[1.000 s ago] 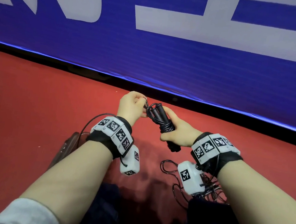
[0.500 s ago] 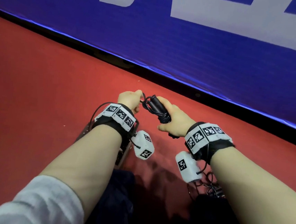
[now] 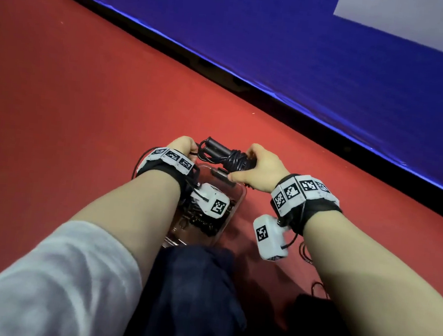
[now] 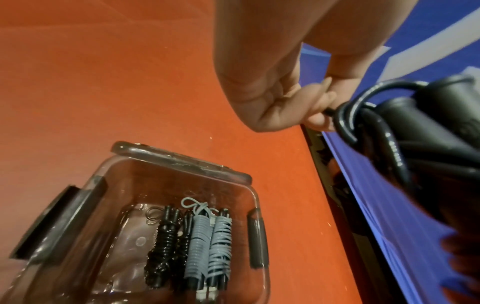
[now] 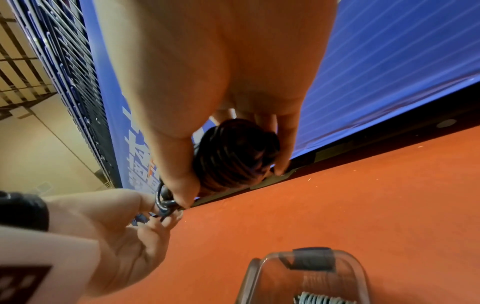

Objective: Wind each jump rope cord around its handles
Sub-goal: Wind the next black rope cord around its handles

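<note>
Right hand (image 3: 262, 167) grips the wound jump rope (image 3: 227, 156) — left hand (image 3: 182, 145) pinches its cord.

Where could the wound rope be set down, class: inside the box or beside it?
Inside the clear box, its left half is bare beside four wound ropes packed right. Red floor lies open left of the box, up to the blue banner.
</note>
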`<state>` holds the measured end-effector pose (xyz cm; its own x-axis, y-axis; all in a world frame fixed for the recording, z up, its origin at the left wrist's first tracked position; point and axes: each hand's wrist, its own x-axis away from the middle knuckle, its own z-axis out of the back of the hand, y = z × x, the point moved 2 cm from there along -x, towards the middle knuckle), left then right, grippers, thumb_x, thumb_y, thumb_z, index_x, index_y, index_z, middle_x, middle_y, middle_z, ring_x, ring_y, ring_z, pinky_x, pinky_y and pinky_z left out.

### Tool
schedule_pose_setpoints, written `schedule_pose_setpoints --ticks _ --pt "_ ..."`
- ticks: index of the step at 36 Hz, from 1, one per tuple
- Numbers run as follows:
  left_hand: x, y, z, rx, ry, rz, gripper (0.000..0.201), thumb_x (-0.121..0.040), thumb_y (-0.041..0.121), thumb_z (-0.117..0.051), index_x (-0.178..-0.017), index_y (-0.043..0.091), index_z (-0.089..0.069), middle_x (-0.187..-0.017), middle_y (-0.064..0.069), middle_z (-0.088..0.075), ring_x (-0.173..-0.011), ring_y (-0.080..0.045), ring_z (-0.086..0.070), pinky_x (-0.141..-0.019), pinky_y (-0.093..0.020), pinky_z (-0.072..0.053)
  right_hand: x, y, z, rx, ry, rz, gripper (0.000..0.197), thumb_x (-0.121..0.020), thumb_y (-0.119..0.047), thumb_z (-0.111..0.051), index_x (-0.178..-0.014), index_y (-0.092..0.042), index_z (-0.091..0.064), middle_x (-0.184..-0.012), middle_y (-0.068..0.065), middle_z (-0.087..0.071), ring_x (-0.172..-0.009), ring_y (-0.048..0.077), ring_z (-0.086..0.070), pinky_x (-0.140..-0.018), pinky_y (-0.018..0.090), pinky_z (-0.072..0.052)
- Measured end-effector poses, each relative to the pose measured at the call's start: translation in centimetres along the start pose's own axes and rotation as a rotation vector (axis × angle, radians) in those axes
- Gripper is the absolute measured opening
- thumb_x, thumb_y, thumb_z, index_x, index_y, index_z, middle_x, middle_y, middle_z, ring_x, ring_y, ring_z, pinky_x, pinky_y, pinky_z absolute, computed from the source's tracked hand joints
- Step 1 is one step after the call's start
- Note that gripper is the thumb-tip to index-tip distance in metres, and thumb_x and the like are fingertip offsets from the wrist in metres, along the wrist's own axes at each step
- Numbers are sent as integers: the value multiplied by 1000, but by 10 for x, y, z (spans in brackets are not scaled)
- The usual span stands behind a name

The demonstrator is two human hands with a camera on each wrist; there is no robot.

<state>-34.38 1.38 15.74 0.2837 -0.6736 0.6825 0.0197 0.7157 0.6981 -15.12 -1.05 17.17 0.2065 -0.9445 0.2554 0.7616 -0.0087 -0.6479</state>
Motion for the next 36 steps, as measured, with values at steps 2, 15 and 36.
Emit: schedule_pose_setpoints --ticks 2,15,36 --pt "-4 -8 16 8 18 31 32 -91 9 -36 -59 9 -37 -27 -2 -35 -21 -14 -30 -49 -27 -27 -7 -10 -12 10 -48 20 53 -73 -33 -82 -109 -15 -47 -99 3 -56 -87 23 -54 -72 28 -41" --pt "-46 -98 43 339 -135 337 19 -85 28 -60 -83 13 -49 -82 -4 -53 -76 -21 -57 -82 -34 -52 -40 -5 -103 141 -368 -131 48 -87 -41 -68 -125 -13 -60 -111 2 -64 -105 23 -60 -87 29 -45" --pt "-132 -182 8 152 -123 493 24 -99 19 -52 -88 -2 -56 -79 -13 -58 -84 -29 -57 -98 -42 -48 -72 53 -199 436 -679 -110 68 -83 -32 -73 -142 -17 -44 -134 4 -56 -118 24 -54 -97 32 -45"
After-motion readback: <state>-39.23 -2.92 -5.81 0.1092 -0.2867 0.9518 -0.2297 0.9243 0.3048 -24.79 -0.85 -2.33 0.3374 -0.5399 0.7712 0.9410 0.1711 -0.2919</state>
